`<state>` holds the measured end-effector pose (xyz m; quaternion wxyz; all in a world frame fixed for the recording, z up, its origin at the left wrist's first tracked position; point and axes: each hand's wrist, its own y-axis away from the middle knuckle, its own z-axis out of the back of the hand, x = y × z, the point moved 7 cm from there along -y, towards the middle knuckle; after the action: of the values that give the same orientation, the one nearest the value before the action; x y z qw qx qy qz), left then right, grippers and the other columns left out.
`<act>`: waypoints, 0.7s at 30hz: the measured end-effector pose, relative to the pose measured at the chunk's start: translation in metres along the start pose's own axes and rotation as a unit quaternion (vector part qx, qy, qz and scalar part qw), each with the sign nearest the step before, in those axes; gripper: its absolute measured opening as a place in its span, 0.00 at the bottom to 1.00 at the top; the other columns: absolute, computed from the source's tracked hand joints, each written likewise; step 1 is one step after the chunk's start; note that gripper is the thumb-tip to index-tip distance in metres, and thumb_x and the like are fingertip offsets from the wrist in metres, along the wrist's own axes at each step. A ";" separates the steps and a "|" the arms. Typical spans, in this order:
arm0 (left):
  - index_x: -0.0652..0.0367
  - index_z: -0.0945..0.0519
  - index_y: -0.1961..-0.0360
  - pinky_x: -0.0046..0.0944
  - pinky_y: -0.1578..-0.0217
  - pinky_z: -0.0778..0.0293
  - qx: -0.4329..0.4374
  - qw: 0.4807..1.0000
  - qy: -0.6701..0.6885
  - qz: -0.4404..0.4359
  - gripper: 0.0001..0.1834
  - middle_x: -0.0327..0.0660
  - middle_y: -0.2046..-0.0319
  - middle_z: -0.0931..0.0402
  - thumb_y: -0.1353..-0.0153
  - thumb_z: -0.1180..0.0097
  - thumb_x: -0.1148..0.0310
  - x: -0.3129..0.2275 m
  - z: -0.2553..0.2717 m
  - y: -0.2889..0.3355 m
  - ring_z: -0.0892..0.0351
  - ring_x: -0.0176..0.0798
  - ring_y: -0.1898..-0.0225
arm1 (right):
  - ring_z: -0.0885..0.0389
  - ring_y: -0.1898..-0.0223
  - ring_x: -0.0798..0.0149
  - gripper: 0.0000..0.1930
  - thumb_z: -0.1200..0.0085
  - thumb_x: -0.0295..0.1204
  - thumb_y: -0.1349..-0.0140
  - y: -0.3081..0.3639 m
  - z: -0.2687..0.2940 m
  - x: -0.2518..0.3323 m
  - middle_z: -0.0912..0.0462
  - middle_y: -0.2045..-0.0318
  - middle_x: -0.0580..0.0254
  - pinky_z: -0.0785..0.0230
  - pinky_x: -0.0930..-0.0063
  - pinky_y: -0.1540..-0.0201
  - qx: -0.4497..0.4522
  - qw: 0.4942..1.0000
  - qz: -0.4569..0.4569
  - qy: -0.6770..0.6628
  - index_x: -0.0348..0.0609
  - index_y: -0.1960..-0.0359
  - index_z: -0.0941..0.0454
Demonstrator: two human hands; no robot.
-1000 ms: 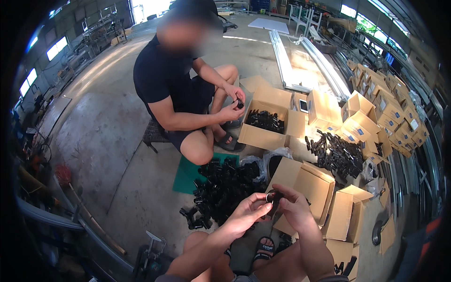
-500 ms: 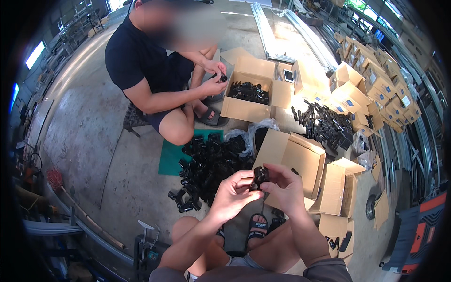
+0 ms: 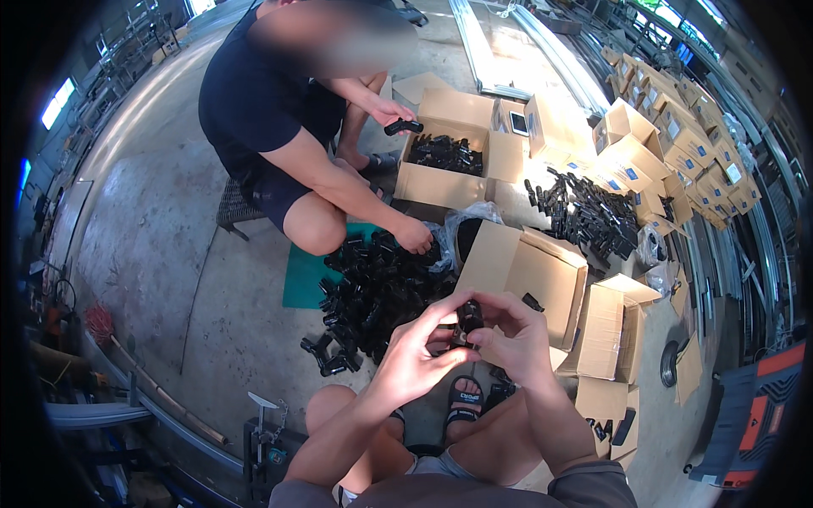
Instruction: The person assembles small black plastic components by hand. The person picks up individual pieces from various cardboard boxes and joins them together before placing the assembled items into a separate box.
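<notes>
Between left grip (image 3: 413, 357) and right grip (image 3: 518, 339): black part (image 3: 469, 317) | both clamped on it | advise steady, light hold by edges, surfaces uncovered

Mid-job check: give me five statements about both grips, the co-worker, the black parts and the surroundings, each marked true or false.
1. The left grip and right grip are both on one glossy black cylindrical part. True.
2. The co-worker holds nothing. False: a black tubular part is held near the open brown cardboard box.
3. The flat green sheet lies partly under the loose heap of black parts. True.
4. That open box is empty. False: a jumble of black pieces lies inside.
5. A grey-and-red hard case is at the picture's right side. True.
</notes>
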<state>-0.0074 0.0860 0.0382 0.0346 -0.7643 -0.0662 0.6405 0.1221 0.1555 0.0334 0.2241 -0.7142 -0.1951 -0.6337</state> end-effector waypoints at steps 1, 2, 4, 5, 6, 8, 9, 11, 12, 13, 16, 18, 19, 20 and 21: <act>0.60 0.35 0.32 0.38 0.52 0.18 0.013 0.999 -0.026 -0.015 0.37 0.46 0.49 0.23 0.44 0.37 0.86 -0.002 0.000 -0.001 0.19 0.36 0.53 | 0.18 0.53 0.65 0.26 0.35 0.14 0.47 0.000 0.001 0.000 0.20 0.53 0.58 0.23 0.72 0.48 -0.004 1.000 -0.002 -0.001 0.33 0.44 0.23; 0.59 0.34 0.32 0.38 0.52 0.18 0.025 0.998 -0.051 -0.030 0.37 0.46 0.49 0.23 0.43 0.37 0.85 -0.004 0.000 -0.002 0.19 0.35 0.53 | 0.18 0.53 0.65 0.26 0.35 0.14 0.47 0.001 0.001 -0.001 0.19 0.53 0.58 0.23 0.72 0.48 -0.009 1.000 -0.004 -0.002 0.33 0.44 0.23; 0.58 0.32 0.34 0.37 0.53 0.18 0.034 0.995 -0.083 -0.036 0.36 0.47 0.48 0.23 0.44 0.37 0.85 -0.006 0.001 -0.001 0.19 0.34 0.54 | 0.19 0.53 0.66 0.25 0.35 0.14 0.47 0.002 0.001 -0.002 0.19 0.53 0.58 0.24 0.71 0.47 -0.016 1.000 -0.023 -0.009 0.32 0.44 0.23; 0.57 0.31 0.34 0.36 0.52 0.18 0.031 0.995 -0.090 -0.028 0.35 0.47 0.48 0.23 0.44 0.37 0.86 -0.007 0.003 0.000 0.19 0.33 0.54 | 0.19 0.53 0.66 0.25 0.35 0.15 0.47 0.002 0.000 -0.001 0.18 0.54 0.58 0.24 0.71 0.47 -0.019 0.999 -0.039 -0.014 0.32 0.44 0.23; 0.56 0.29 0.35 0.36 0.52 0.18 0.027 0.995 -0.096 -0.020 0.35 0.47 0.47 0.23 0.45 0.37 0.86 -0.007 0.003 0.001 0.19 0.32 0.54 | 0.19 0.53 0.66 0.25 0.35 0.15 0.46 0.003 -0.001 -0.001 0.18 0.54 0.59 0.24 0.71 0.47 -0.022 0.998 -0.056 -0.019 0.32 0.44 0.23; 0.56 0.29 0.35 0.35 0.52 0.18 0.026 0.999 -0.039 0.012 0.34 0.45 0.49 0.23 0.44 0.37 0.86 0.000 0.004 0.003 0.20 0.30 0.55 | 0.20 0.53 0.67 0.25 0.34 0.16 0.47 0.002 -0.003 -0.001 0.18 0.56 0.59 0.25 0.71 0.47 -0.020 0.998 -0.056 -0.024 0.33 0.44 0.23; 0.55 0.29 0.35 0.35 0.52 0.18 0.027 0.999 -0.008 0.028 0.34 0.44 0.50 0.23 0.44 0.37 0.86 0.004 0.002 0.003 0.21 0.30 0.55 | 0.20 0.53 0.67 0.25 0.34 0.16 0.47 0.002 -0.002 -0.001 0.17 0.56 0.60 0.25 0.72 0.47 -0.021 0.998 -0.057 -0.024 0.33 0.44 0.23; 0.59 0.30 0.36 0.33 0.54 0.18 0.025 0.999 -0.016 0.036 0.33 0.44 0.48 0.24 0.44 0.36 0.84 0.004 0.002 0.003 0.20 0.30 0.56 | 0.20 0.53 0.68 0.26 0.32 0.18 0.47 0.001 0.001 0.000 0.18 0.57 0.61 0.25 0.73 0.49 -0.015 0.998 -0.039 0.051 0.34 0.45 0.23; 0.61 0.30 0.36 0.32 0.54 0.19 0.024 0.999 -0.019 0.040 0.33 0.43 0.48 0.24 0.44 0.35 0.83 0.004 0.002 0.003 0.20 0.30 0.56 | 0.21 0.54 0.68 0.26 0.31 0.19 0.47 0.001 0.002 0.001 0.18 0.57 0.61 0.26 0.73 0.50 -0.011 0.995 -0.030 0.090 0.34 0.45 0.22; 0.61 0.30 0.36 0.32 0.54 0.19 0.022 0.999 -0.028 0.033 0.33 0.43 0.48 0.24 0.44 0.35 0.84 0.005 0.003 0.003 0.19 0.30 0.56 | 0.20 0.54 0.69 0.25 0.32 0.21 0.46 0.002 0.001 0.000 0.17 0.57 0.61 0.26 0.73 0.50 -0.001 0.993 -0.029 0.116 0.34 0.44 0.23; 0.60 0.30 0.37 0.33 0.54 0.18 0.014 0.999 -0.020 0.032 0.34 0.44 0.48 0.24 0.45 0.34 0.84 0.009 0.006 0.006 0.19 0.32 0.55 | 0.20 0.55 0.70 0.22 0.35 0.25 0.41 -0.002 0.000 -0.004 0.17 0.58 0.63 0.28 0.74 0.52 0.019 0.994 -0.039 0.096 0.35 0.44 0.23; 0.60 0.30 0.37 0.33 0.54 0.18 0.010 0.998 0.032 0.055 0.34 0.45 0.47 0.24 0.46 0.34 0.85 0.007 0.006 0.007 0.18 0.33 0.54 | 0.21 0.57 0.72 0.19 0.39 0.26 0.38 -0.017 0.011 -0.007 0.17 0.59 0.65 0.29 0.77 0.55 0.011 0.997 -0.064 -0.046 0.35 0.45 0.22; 0.60 0.30 0.38 0.34 0.53 0.18 0.008 0.994 0.051 0.093 0.33 0.45 0.47 0.25 0.45 0.35 0.85 0.012 0.007 0.010 0.18 0.33 0.54 | 0.20 0.58 0.71 0.18 0.42 0.28 0.35 -0.036 0.030 -0.013 0.17 0.60 0.65 0.29 0.77 0.55 -0.021 0.997 -0.073 0.032 0.35 0.45 0.22; 0.59 0.29 0.38 0.34 0.53 0.18 0.002 0.989 0.068 0.131 0.33 0.46 0.47 0.25 0.45 0.36 0.85 0.019 0.007 0.014 0.18 0.34 0.53 | 0.19 0.60 0.71 0.18 0.45 0.31 0.33 -0.061 0.052 -0.026 0.16 0.62 0.64 0.29 0.77 0.56 -0.048 0.990 -0.081 0.108 0.35 0.45 0.22; 0.58 0.29 0.38 0.34 0.53 0.18 0.004 0.982 0.090 0.166 0.32 0.46 0.47 0.25 0.45 0.36 0.85 0.026 0.003 0.016 0.18 0.35 0.53 | 0.19 0.62 0.71 0.18 0.46 0.33 0.32 -0.084 0.081 -0.044 0.16 0.62 0.62 0.28 0.76 0.56 -0.097 0.981 -0.085 0.147 0.36 0.46 0.21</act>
<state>-0.0051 0.0739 0.0102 -0.0631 -0.8193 0.0678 0.5659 0.1357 0.2703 -0.0115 0.1252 -0.6125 -0.1578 -0.7644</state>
